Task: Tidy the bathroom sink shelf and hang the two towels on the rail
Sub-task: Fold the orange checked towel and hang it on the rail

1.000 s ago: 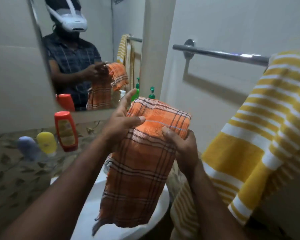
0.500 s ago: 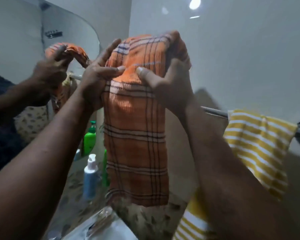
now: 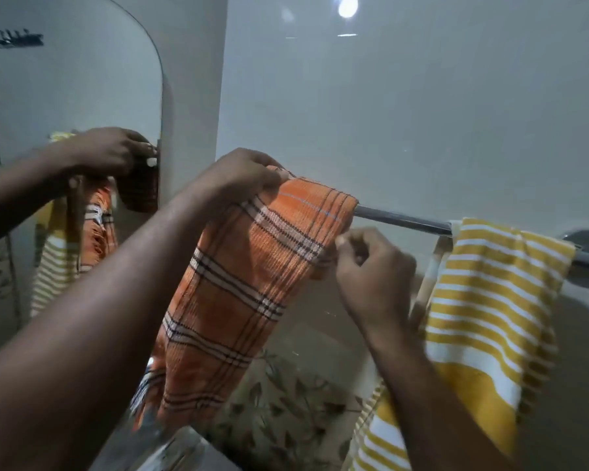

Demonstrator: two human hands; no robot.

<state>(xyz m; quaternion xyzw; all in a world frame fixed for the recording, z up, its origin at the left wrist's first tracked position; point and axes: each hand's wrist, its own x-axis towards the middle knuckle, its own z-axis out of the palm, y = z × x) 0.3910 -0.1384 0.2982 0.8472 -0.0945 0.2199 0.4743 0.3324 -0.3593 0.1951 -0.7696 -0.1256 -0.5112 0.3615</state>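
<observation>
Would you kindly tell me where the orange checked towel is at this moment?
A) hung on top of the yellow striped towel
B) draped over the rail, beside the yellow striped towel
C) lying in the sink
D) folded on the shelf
B: the orange checked towel folds over the rail, with bare rail between it and the yellow striped towel; the left hand and right hand hold its top.
</observation>
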